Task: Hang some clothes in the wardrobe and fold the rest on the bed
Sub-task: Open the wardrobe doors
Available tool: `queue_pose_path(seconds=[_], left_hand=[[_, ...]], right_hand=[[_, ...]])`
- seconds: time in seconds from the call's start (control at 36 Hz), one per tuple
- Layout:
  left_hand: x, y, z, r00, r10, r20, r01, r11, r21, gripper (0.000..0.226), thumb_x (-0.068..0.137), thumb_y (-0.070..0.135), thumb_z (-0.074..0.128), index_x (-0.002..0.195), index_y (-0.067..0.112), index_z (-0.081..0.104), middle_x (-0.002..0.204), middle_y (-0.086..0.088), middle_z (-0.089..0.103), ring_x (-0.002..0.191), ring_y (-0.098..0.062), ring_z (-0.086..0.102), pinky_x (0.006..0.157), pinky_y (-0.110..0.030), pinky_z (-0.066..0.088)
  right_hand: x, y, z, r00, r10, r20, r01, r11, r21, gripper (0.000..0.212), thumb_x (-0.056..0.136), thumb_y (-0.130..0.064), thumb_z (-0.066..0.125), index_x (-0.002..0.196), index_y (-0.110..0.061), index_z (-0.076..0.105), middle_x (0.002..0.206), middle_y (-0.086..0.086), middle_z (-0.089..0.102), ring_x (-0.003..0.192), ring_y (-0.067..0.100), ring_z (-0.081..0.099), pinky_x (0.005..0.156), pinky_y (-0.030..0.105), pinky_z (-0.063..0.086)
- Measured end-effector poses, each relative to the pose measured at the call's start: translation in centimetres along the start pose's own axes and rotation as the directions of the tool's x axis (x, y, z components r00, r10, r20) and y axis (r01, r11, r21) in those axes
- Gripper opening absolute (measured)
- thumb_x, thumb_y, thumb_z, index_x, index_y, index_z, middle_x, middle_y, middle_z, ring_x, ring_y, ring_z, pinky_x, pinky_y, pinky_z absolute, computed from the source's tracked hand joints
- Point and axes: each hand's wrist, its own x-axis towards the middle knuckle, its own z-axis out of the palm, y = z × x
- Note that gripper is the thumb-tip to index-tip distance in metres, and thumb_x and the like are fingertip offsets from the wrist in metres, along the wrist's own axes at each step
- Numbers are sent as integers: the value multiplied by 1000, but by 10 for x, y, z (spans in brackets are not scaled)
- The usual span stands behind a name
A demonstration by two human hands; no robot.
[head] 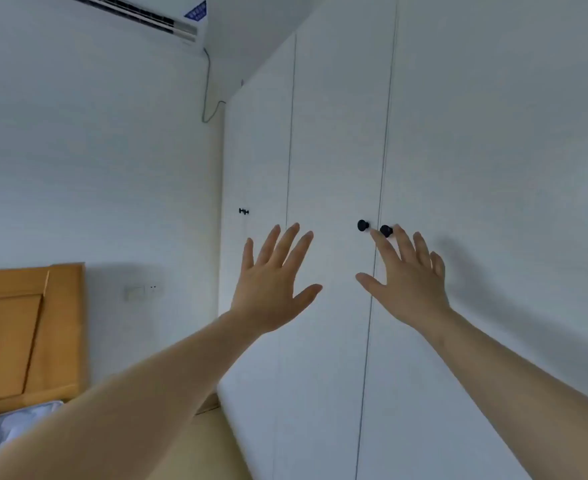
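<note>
The blue sticker on the white wall air conditioner carries writing too small to read, and the unit is cut off by the top edge. The tall white wardrobe stands straight ahead, doors closed. The left hand and right hand are raised before it, fingers straight and spread, holding nothing. The right fingertips partly cover 1 of 2 round black knobs; contact is unclear. The wooden headboard and pale grey bedding sit cropped at the lower left.
</note>
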Motion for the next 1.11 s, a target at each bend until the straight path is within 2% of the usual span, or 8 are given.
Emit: queue_pose_path(seconds=[0.14, 0.25, 0.36, 0.5, 0.64, 0.75, 1.0, 1.11], left_hand=[[35, -9, 41, 997, 38, -64, -47, 989, -140, 88, 73, 69, 2, 150, 27, -2, 158, 7, -5, 146, -17, -10, 116, -38, -3], [77, -7, 71, 986, 107, -126, -131, 970, -205, 85, 78, 66, 11, 151, 22, 12, 158, 5, 8, 146, -18, 0, 116, -38, 9], [126, 5, 98, 976, 166, -138, -197, 947, -252, 73, 93, 53, 39, 151, 22, 7, 158, 6, 3, 146, -15, -2, 118, -35, 8], [181, 16, 133, 950, 173, -258, -270, 871, -410, 69, 89, 43, 52, 147, 17, 25, 155, 1, 21, 143, -19, 18, 113, -34, 21], [214, 33, 173, 941, 120, -317, -301, 727, -617, 80, 75, 55, 33, 143, 14, 35, 149, -2, 35, 139, -18, 29, 109, -24, 20], [235, 40, 206, 890, 94, -446, -398, 636, -661, 66, 78, 43, 44, 136, 11, 44, 141, -7, 45, 135, -27, 37, 107, -45, 35], [260, 48, 249, 737, 72, -672, -574, 590, -567, 59, 86, 42, 40, 138, 17, 30, 143, -7, 40, 139, -27, 24, 110, -51, 17], [264, 47, 257, 665, 57, -745, -607, 623, -494, 57, 88, 43, 40, 137, 14, 34, 136, -11, 50, 134, -30, 30, 109, -52, 19]], right_hand=[[35, 11, 17, 997, 20, -70, -31, 987, -160, 66, 96, -51, 34, 149, -35, -2, 159, -1, -8, 145, 25, -12, 115, 44, -1], [66, 27, 36, 990, 28, -137, -64, 961, -270, 61, 96, -44, 37, 149, -32, 8, 159, -1, -4, 145, 27, -11, 115, 43, 1], [101, 45, 57, 972, 65, -226, -128, 952, -280, 53, 94, -41, 42, 143, -27, 29, 158, 1, 3, 145, 26, -10, 112, 39, -2], [140, 61, 87, 853, -104, -512, -114, 919, -377, 33, 70, -27, 71, 100, -15, 69, 130, 10, 56, 131, 32, 40, 101, 37, 20], [155, 70, 104, 662, -234, -712, -139, 895, -423, 13, 74, -18, 60, 85, -17, 67, 97, 3, 63, 109, 26, 51, 96, 35, 31], [163, 71, 112, 576, -289, -765, -223, 844, -488, 8, 73, -15, 62, 80, -18, 65, 79, 2, 58, 83, 26, 55, 82, 34, 35], [182, 62, 133, 428, -261, -865, -497, 732, -467, 7, 76, -10, 60, 70, -14, 61, 73, 4, 57, 61, 24, 52, 72, 32, 32], [181, 55, 136, 439, -203, -875, -511, 745, -429, 5, 79, -10, 63, 75, -12, 63, 77, 5, 59, 66, 23, 56, 74, 30, 30]])
